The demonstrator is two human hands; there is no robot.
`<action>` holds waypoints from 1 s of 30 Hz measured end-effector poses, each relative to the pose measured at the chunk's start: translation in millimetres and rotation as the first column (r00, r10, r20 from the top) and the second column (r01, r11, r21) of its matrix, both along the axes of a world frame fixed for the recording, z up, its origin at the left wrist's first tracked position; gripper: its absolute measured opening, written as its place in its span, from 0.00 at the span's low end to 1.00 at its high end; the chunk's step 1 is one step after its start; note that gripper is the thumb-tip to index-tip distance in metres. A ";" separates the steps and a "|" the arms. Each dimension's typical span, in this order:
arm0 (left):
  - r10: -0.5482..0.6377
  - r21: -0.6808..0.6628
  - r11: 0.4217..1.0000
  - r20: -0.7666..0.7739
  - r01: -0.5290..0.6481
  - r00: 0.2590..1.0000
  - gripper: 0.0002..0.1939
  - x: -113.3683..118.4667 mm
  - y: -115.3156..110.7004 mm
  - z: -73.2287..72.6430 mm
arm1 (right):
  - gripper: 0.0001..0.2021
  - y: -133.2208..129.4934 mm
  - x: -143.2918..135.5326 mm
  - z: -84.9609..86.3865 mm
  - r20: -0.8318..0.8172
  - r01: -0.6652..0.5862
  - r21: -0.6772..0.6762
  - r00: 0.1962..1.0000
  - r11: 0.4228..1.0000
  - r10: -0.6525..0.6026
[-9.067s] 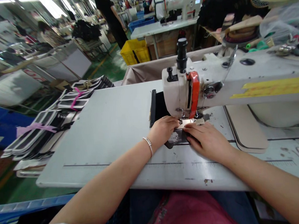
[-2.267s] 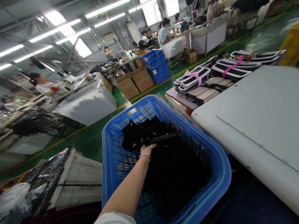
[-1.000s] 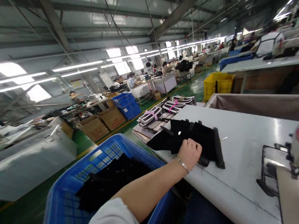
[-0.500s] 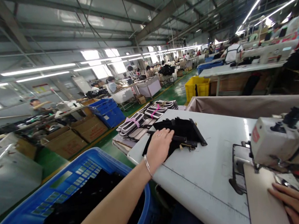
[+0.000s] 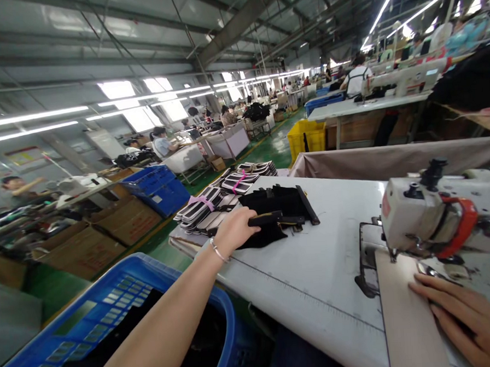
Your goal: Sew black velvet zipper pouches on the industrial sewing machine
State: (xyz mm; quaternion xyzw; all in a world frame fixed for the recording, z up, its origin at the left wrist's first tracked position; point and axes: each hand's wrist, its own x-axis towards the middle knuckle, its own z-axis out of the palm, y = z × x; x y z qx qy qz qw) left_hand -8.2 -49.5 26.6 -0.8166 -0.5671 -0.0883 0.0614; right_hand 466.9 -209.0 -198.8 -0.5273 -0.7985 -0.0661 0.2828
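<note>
Pale-grey worktable [image 5: 327, 261], open blue plastic basket [image 5: 114, 280] beside its left end.
The slotted basket holds loose black fabric pieces [image 5: 100, 350] (how deep, the left forearm [image 5: 169, 313] hides); farther back stands a yellow plastic bin [image 5: 306, 136], its contents out of sight. Beneath the white sewing machine [image 5: 402, 213] lies a long, flat beige panel [image 5: 403, 312]. On the table's left part rests black cloth with stiff dark strips [image 5: 285, 203], one strip pinched between the thumb and fingers of the left hand [image 5: 235, 228]. The right hand [image 5: 473, 314] lies over the panel; whether it grips anything, I cannot tell.
</note>
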 end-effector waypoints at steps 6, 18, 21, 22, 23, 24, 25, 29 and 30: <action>-0.531 0.273 0.839 0.225 0.470 0.817 0.16 58.4 -64.5 -11.1 | 0.20 -5.0 -25.9 39.8 -0.033 0.038 -0.018 0.999 0.999 -0.039; -0.332 -0.193 0.887 0.366 0.420 0.869 0.09 162.9 -33.2 -86.2 | 0.20 3.1 -37.3 86.4 0.014 -0.047 -0.141 0.999 0.989 0.050; -0.261 -0.188 0.919 0.369 0.346 0.892 0.02 194.0 -26.6 -97.8 | 0.21 3.1 -40.1 84.9 0.030 -0.060 -0.159 0.997 0.985 0.066; -0.247 -0.196 0.921 0.375 0.337 0.893 0.02 197.2 -25.2 -101.6 | 0.21 2.7 -40.8 84.0 0.032 -0.056 -0.165 0.998 0.985 0.062; -0.241 -0.207 0.919 0.379 0.336 0.893 0.03 197.3 -23.9 -104.3 | 0.20 2.2 -41.4 83.3 0.032 -0.052 -0.171 0.998 0.984 0.058; -0.242 -0.229 0.908 0.396 0.350 0.886 0.03 195.3 -22.5 -105.4 | 0.20 1.7 -41.9 83.1 0.031 -0.048 -0.178 0.998 0.983 0.055; -0.245 -0.264 0.885 0.435 0.383 0.867 0.03 192.7 -20.9 -105.0 | 0.19 1.3 -42.3 83.5 0.029 -0.045 -0.186 0.998 0.981 0.052; -0.212 -0.422 0.687 0.662 0.591 0.719 0.06 195.2 -15.2 -96.0 | 0.18 0.1 -43.6 88.2 0.024 -0.046 -0.215 0.998 0.976 0.053; -0.210 -0.434 0.651 0.685 0.623 0.697 0.07 200.9 -14.6 -94.4 | 0.17 -0.1 -44.0 89.4 0.023 -0.044 -0.214 0.998 0.976 0.050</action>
